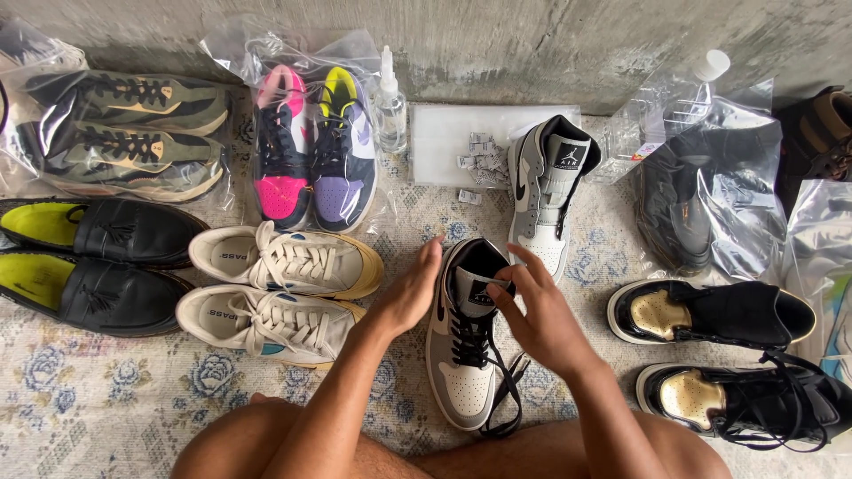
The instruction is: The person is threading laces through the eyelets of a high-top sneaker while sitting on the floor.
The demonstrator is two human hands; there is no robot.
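The left hand (410,293) lies open against the collar edge of the grey high-top sneaker (469,333) (near centre, toe toward the person), while the right hand (537,312) pinches its tongue. Its unlaced twin (548,191) stands just beyond; bare rug (106,390) opens near left.

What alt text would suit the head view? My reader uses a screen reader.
Seen from above, a seated person's left hand steadies a grey, white and black high-top sneaker on a floral rug while the right hand grips its tongue. Its unlaced mate stands behind, among other pairs of shoes, some in clear plastic bags.
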